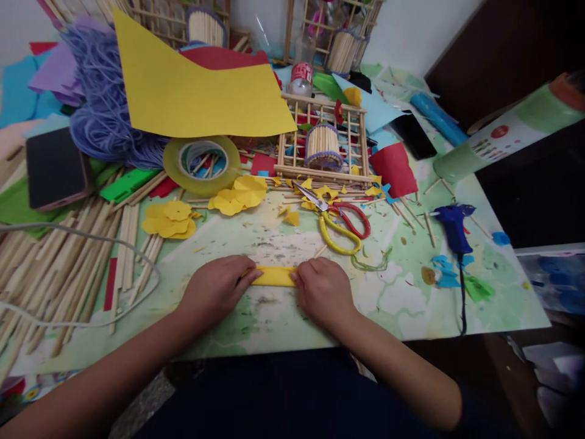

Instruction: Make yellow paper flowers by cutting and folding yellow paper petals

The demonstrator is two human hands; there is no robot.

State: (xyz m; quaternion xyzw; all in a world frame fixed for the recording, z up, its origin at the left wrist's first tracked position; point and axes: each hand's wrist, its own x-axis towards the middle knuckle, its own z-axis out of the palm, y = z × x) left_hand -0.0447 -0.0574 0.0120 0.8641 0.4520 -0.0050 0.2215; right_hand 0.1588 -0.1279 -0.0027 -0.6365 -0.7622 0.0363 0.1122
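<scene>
A narrow folded strip of yellow paper [275,276] stretches between my two hands, low over the front middle of the table. My left hand [218,285] pinches its left end between thumb and fingers. The right end is in the closed fingers of my right hand [323,290]. Beyond them lie scissors [325,210] with one red and one yellow handle, blades apart. Yellow paper flowers [170,219] and small yellow scraps [291,216] are scattered past my hands.
Wooden sticks [91,262] and a white cable [150,268] spread at left. Behind are a tape roll [233,161], yellow sheet [201,97], blue yarn [103,91] and stick frame [322,140]. A blue glue gun [454,227] and green cylinder [507,131] are at right.
</scene>
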